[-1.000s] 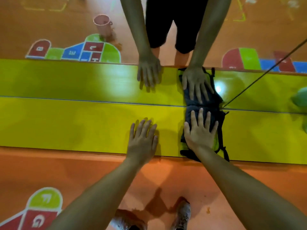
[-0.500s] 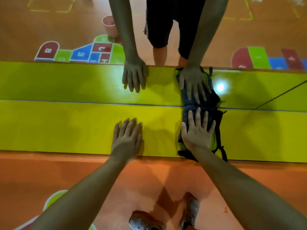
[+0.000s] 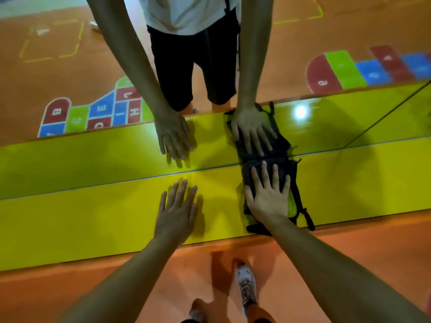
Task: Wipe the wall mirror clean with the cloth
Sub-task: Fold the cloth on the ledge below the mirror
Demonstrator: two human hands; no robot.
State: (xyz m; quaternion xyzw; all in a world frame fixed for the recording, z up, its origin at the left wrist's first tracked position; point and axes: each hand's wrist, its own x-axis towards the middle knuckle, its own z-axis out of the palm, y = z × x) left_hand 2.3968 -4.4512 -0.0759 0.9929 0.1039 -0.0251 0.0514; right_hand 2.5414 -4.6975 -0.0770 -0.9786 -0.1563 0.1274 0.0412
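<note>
View down a glossy yellow panel (image 3: 93, 220) to the lower edge of the wall mirror (image 3: 349, 117), a smooth reflective sheet. The cloth (image 3: 268, 169), dark grey crumpled fabric with a yellow-green patch and thin black straps, lies on the panel right of centre, its top edge meeting the mirror's lower edge. The right hand (image 3: 270, 199) presses it flat, fingers straight and spread. The left hand (image 3: 177, 210) lies flat on bare panel, fingers straight, holding nothing. Below, a matt orange floor (image 3: 349, 248) and a pale speckled shoe (image 3: 245, 285).
</note>
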